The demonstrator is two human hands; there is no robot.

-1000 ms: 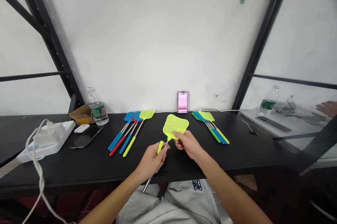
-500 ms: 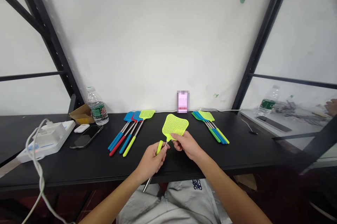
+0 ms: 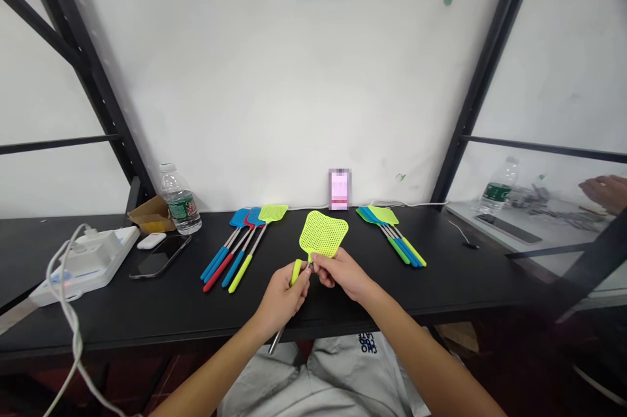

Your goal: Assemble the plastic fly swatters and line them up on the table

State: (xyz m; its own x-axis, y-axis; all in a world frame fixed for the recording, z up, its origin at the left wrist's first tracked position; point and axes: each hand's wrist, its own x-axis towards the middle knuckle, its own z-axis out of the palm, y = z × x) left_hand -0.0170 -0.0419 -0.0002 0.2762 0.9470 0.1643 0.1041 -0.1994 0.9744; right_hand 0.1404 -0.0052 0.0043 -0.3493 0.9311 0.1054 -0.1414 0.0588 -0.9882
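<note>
A: Largest entries first, please.

B: White wall (image 3: 255, 77). Against it, one black worktop (image 3: 161, 312), bearing the articles below.

A: Next size down?

B: Left-hand flyswatters (image 3: 240, 270), one fanned set: heads toward the wall, grips in blue, red and lime toward the person, probably so that each can be taken by its grip. Right-hand flyswatters (image 3: 409, 255), one tighter bundle, green, blue and lime, facing likewise. The gap between the sets seems to serve as working room.

A: And the lime flyswatter (image 3: 323, 234)?

B: Located in that gap, raised before the person, perforated head uppermost. Left hand (image 3: 281, 293): fingers curled round a lime grip (image 3: 296, 272) and a metal rod (image 3: 277, 340), the rod's end jutting out below, over the lap. Whether grip and rod join inside the fist is hidden. Right hand (image 3: 340, 271): thumb and fingers pinching the base of the head, near its neck, presumably to steady that narrow part against the other hand's hold.

A: Remaining small stock?

B: White power strip (image 3: 83, 285), far left, apparently clear of the elbows. Water bottle (image 3: 183, 208), labelled, upright. Black phone (image 3: 161, 255), lying flat. Upright phone (image 3: 339, 189), leaning on the wall, likely for viewing; screen blurred. White earbud case (image 3: 151, 240), beside the flat phone.
</note>
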